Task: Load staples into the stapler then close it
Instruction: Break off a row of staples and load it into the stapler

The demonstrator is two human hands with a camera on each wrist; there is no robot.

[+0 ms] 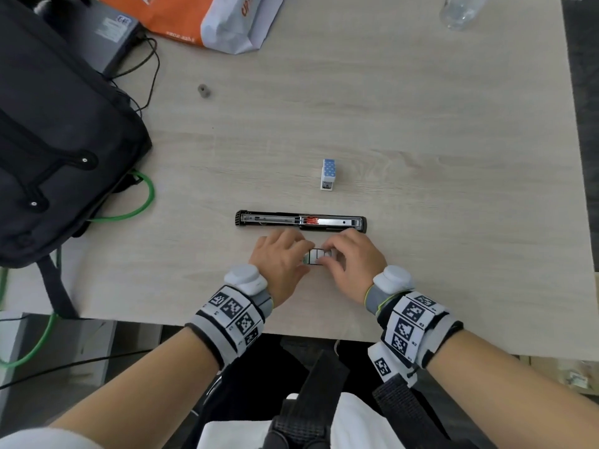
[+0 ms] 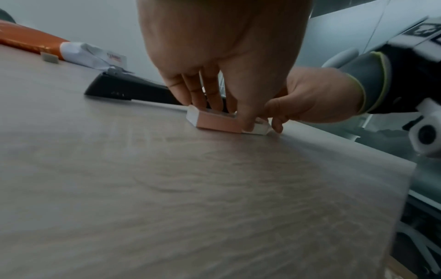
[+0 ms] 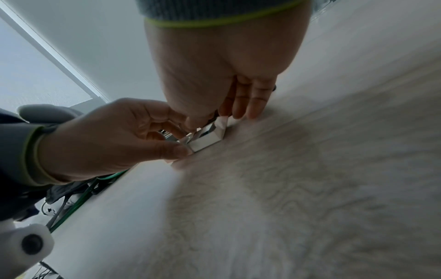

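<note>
The black stapler (image 1: 301, 222) lies swung open flat on the table, its metal channel and red pusher facing up; its black end shows in the left wrist view (image 2: 128, 88). Just in front of it rests a small staple box (image 1: 316, 257), white on top and pink on its side (image 2: 214, 121). My left hand (image 1: 303, 258) pinches its left end with thumb and fingers. My right hand (image 1: 329, 254) pinches the right end, where a white flap stands up (image 3: 222, 122). A second, blue dotted staple box (image 1: 329, 174) stands beyond the stapler.
A black backpack (image 1: 58, 140) with a green cable (image 1: 142, 202) fills the left side. An orange and white bag (image 1: 207, 21), a clear bottle (image 1: 460, 8) and a small grey cylinder (image 1: 204, 91) lie farther back. The table's front edge (image 1: 291, 332) runs under my wrists.
</note>
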